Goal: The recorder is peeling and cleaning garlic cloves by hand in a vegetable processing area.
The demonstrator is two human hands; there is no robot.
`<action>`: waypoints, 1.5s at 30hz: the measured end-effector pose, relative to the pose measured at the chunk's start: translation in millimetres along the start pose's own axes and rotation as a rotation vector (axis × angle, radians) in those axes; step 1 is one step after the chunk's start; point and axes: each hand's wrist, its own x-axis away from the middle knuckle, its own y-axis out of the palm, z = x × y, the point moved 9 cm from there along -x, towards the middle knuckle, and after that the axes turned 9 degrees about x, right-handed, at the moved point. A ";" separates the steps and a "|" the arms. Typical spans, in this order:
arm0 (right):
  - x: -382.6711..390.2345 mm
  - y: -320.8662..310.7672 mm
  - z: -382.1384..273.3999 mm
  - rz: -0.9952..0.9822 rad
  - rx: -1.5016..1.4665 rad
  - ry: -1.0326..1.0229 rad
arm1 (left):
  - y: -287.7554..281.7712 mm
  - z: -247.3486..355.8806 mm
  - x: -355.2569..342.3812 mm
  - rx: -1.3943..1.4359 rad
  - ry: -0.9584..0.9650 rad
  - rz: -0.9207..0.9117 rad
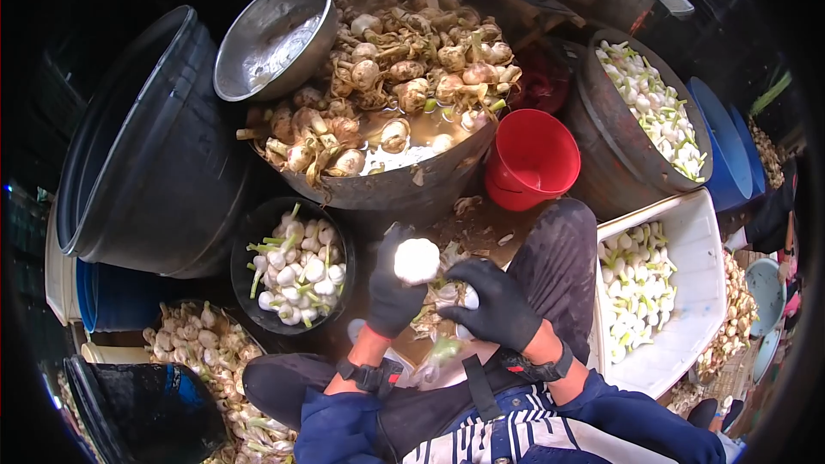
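My left hand (394, 294), in a black glove, is closed around a bright white garlic bulb (417, 260) above my lap. Close on its right, my right hand (498, 305), also gloved in black, has its fingers curled; a whitish piece shows at them, too hidden to name. Brown papery garlic skins (427, 324) lie between and below the hands. Left of my left hand stands a dark bowl (237, 268) of trimmed white garlic bulbs (301, 279) with short green stems. Beyond the hands is a large tub (378, 191) heaped with unpeeled garlic (408, 69) in brownish water.
A metal basin (322, 43) sits at the big tub's left edge, a red bucket (507, 193) at its right. On the right stand a white crate (687, 292) and a tilted tub (597, 120) with cleaned garlic. Large black barrels (163, 155) and piled garlic (198, 339) flank my left side.
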 end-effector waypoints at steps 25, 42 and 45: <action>-104.4 -192.2 103.8 0.424 0.295 0.023 | 60.0 -32.6 43.0 -0.363 -0.073 -0.659; -199.0 -19.2 18.2 0.145 0.417 0.031 | 42.2 -6.9 23.6 -0.300 -0.045 -0.491; -140.6 -67.0 7.0 0.454 0.271 -0.038 | 31.2 21.2 6.2 -0.280 0.096 -0.273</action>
